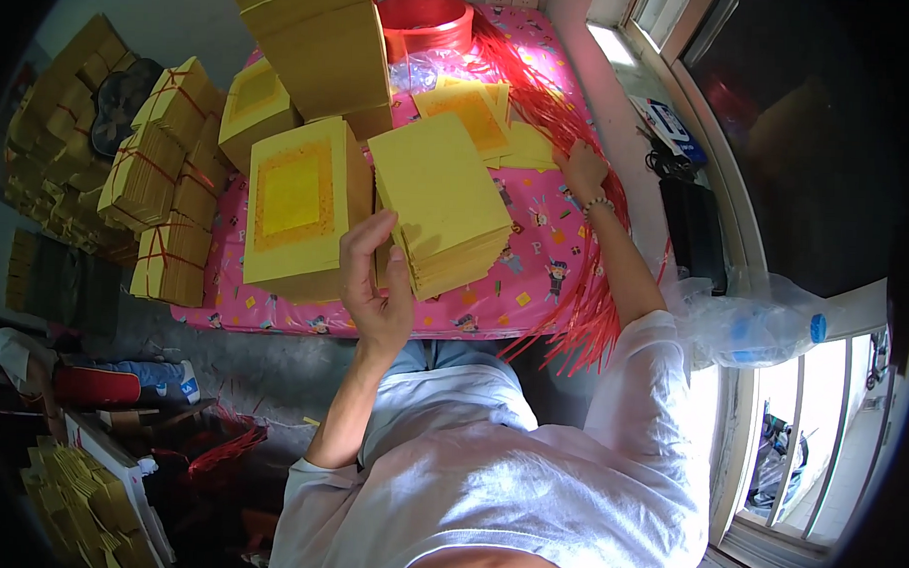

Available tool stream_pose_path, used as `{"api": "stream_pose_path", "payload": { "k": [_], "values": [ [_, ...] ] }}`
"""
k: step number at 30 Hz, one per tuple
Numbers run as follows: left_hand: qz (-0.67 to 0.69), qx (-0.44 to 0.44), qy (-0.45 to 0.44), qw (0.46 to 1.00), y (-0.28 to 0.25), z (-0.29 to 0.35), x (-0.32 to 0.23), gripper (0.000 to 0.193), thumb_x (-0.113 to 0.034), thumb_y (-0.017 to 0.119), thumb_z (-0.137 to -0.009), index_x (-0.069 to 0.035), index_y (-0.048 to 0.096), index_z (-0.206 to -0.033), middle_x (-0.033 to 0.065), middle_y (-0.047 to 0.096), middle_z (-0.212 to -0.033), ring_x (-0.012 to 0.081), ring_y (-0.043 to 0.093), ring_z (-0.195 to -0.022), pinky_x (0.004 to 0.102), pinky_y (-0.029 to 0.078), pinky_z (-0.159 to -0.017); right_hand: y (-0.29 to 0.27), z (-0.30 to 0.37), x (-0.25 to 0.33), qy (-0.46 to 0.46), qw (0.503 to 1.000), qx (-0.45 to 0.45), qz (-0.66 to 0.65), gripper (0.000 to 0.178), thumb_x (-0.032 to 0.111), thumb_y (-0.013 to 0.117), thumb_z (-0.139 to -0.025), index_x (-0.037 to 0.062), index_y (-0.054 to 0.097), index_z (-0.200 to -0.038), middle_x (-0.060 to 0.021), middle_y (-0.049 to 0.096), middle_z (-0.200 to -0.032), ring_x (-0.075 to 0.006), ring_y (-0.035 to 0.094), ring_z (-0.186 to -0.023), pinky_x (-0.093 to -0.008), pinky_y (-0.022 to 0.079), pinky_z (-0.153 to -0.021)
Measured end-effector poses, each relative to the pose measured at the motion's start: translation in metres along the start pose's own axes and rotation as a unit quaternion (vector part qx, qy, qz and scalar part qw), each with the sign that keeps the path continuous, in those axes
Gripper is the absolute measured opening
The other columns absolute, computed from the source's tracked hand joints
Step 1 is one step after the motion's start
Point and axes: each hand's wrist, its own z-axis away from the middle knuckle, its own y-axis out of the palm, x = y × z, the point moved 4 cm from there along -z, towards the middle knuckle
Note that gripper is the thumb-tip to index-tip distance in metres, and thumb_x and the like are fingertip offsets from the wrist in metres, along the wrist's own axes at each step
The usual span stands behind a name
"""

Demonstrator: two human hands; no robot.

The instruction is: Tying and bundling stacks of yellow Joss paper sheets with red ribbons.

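Observation:
A stack of plain yellow paper sheets [438,183] lies on the pink table in front of me, slightly turned. My left hand [376,291] is at its near left corner, fingers raised, thumb apart from them, nothing held. To the left stands another tall paper stack [296,190], with an orange-bordered square printed on top. My right hand [583,172] reaches out to the right side, its fingers curled at a long bundle of red plastic strips [581,108]. How many strips are between the fingers is too small to tell.
Loose printed sheets [470,119] and a red coil [425,25] lie farther back on the pink tablecloth [536,237]. Tied paper bundles [178,174] pile up on the left. A window sill with a black case [692,227] and plastic-wrapped bottles [753,325] borders the right. Another person [21,364] is at lower left.

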Motion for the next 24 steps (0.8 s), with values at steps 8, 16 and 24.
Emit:
{"api": "stream_pose_path", "payload": {
  "k": [8, 16, 24],
  "values": [
    [0.043, 0.022, -0.017, 0.999, 0.000, -0.007, -0.007, 0.021, 0.005, 0.050, -0.089, 0.001, 0.061, -0.107, 0.0113, 0.060, -0.103, 0.0190, 0.060, -0.094, 0.0254, 0.048, -0.079, -0.038, -0.003, 0.008, -0.002, 0.993, -0.040, -0.114, 0.020, 0.026, 0.058, -0.088, 0.0061, 0.060, -0.092, -0.0118, 0.067, -0.084, -0.0307, 0.066, -0.078, -0.0428, 0.051, -0.067],
    [0.226, 0.208, -0.247, 0.919, 0.040, -0.057, -0.038, 0.028, -0.016, 0.049, -0.097, 0.002, 0.058, -0.117, 0.0071, 0.060, -0.102, 0.0079, 0.057, -0.070, 0.0222, 0.050, -0.062, -0.219, 0.067, 0.108, -0.191, 0.807, -0.002, -0.559, 0.012, 0.014, 0.063, -0.087, 0.0022, 0.062, -0.088, 0.0012, 0.057, -0.069, -0.0039, 0.052, -0.066, -0.0218, 0.042, -0.058],
    [0.669, 0.115, -0.409, 0.609, 0.051, -0.092, 0.000, 0.033, -0.022, 0.054, -0.096, 0.002, 0.055, -0.119, 0.0126, 0.060, -0.106, 0.0137, 0.059, -0.085, 0.0244, 0.053, -0.071, -0.282, 0.132, 0.126, -0.331, 0.739, 0.161, -0.564, 0.008, 0.007, 0.059, -0.084, 0.0005, 0.059, -0.081, 0.0045, 0.054, -0.071, -0.0005, 0.045, -0.064, -0.0167, 0.036, -0.057]
  ]
}}
